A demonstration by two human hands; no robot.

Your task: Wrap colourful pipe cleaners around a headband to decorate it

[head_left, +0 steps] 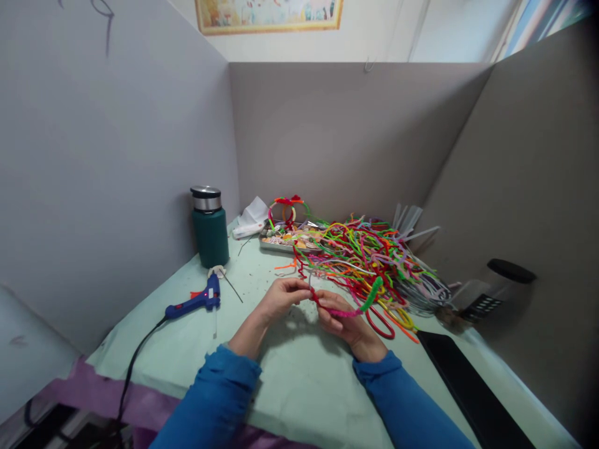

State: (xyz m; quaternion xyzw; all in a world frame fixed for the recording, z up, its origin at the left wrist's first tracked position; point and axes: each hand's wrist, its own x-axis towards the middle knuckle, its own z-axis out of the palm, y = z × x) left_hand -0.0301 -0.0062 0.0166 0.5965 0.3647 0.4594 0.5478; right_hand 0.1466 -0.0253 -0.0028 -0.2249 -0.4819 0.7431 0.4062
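Both hands meet over the middle of the table. My left hand (283, 298) pinches the red end of a fuzzy pipe cleaner between thumb and fingertips. Just to its right, my right hand (344, 321) has its fingers closed round the same pipe cleaner (344, 312), which runs from red through pink to a thick green end that curves up to the right. Behind the hands spreads a large tangled pile of coloured pipe cleaners (360, 243).
A blue glue gun (196, 302) with a black cord lies at left, before a green bottle (210, 234). A metal tray (276, 248) of small pieces stands at the back. At right are a black flat object (463, 380) and a black-lidded clear container (496, 290). Grey partitions enclose the table.
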